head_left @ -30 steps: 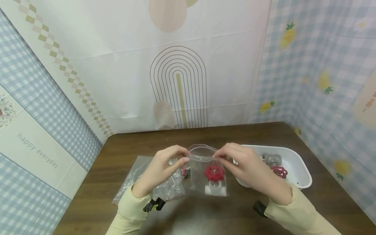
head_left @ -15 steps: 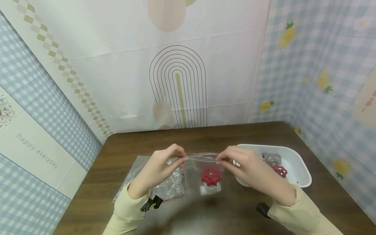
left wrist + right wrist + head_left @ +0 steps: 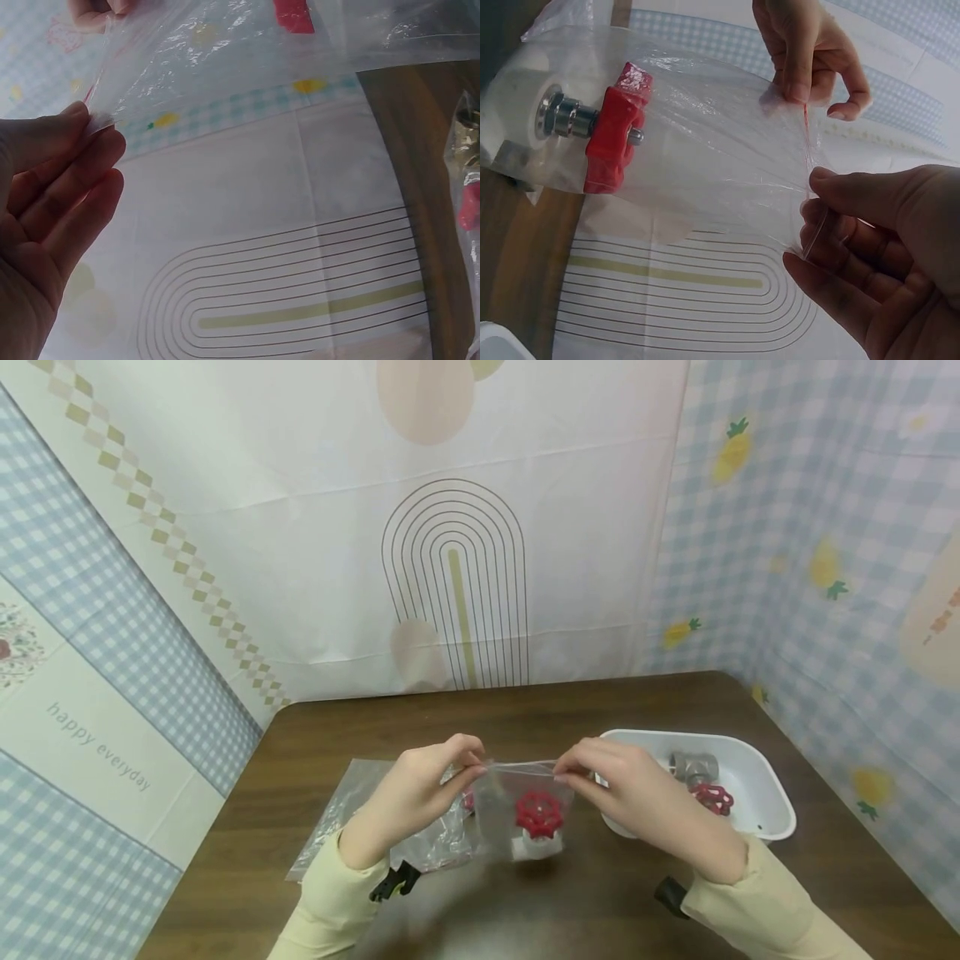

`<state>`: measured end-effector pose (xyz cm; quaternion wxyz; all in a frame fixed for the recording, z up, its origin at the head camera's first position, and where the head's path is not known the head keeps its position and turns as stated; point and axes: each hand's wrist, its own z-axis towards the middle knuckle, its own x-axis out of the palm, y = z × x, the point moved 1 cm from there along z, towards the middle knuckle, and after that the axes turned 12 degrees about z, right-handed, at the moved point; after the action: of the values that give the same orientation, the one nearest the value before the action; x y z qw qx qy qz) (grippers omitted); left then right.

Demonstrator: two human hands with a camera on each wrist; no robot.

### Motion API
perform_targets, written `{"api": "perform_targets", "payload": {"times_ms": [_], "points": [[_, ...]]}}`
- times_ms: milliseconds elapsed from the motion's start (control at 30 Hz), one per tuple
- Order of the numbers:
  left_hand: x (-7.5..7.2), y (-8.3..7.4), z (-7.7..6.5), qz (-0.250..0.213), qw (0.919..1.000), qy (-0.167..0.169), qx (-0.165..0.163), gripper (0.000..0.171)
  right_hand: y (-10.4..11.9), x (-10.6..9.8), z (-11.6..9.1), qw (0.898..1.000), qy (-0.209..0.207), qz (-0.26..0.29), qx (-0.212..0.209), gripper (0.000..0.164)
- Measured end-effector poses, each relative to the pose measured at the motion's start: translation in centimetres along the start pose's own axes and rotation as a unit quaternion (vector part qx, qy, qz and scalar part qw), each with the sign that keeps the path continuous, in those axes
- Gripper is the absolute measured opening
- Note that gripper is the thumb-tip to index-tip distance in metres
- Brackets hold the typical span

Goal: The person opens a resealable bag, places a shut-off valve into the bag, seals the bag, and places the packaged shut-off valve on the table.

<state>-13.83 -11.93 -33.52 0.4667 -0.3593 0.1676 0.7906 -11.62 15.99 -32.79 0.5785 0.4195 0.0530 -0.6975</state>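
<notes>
A clear zip bag [image 3: 495, 810] hangs between my two hands, its top edge stretched nearly straight. Inside at the bottom lies a valve [image 3: 570, 116] with a white body, a metal stem and a red handwheel [image 3: 539, 814]. My left hand [image 3: 427, 781] pinches the bag's top left corner between thumb and fingers; the left wrist view shows that pinch close up. Near the other end of the top edge, my right hand [image 3: 618, 777] pinches the rim. A red seal line runs along the mouth in the right wrist view, where both hands show.
More clear bags [image 3: 431, 847] lie on the left of the brown table [image 3: 360, 727], one with a red-handled valve [image 3: 470, 206] in it. At the right stands a white tub [image 3: 757, 777] holding a grey valve [image 3: 697, 767] with a red handwheel. Patterned cloth hangs behind.
The bag's mouth, wide a second ago, has been drawn flat between the hands. The bag and its valve have shifted slightly left, and the right hand has slid outward a little.
</notes>
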Motion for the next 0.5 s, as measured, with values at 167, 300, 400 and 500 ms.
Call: {"api": "perform_targets", "payload": {"times_ms": [167, 300, 400, 500], "points": [[0.7, 0.3, -0.2, -0.01, 0.9999, 0.001, -0.01, 0.024, -0.5, 0.2, -0.2, 1.0, 0.002, -0.009, 0.014, 0.023], [1.5, 0.4, -0.5, -0.021, 0.9996, 0.006, -0.019, 0.022, -0.8, 0.4, -0.3, 1.0, 0.009, -0.013, 0.027, 0.024], [1.8, 0.3, -0.7, -0.025, 0.9993, 0.021, -0.019, 0.02, -0.9, 0.5, -0.4, 0.999, 0.017, -0.014, 0.039, 0.024], [1.8, 0.1, -0.7, -0.021, 0.9987, 0.038, -0.025, 0.017, -1.0, 0.6, -0.4, 0.998, 0.021, -0.018, 0.05, 0.022]]}}
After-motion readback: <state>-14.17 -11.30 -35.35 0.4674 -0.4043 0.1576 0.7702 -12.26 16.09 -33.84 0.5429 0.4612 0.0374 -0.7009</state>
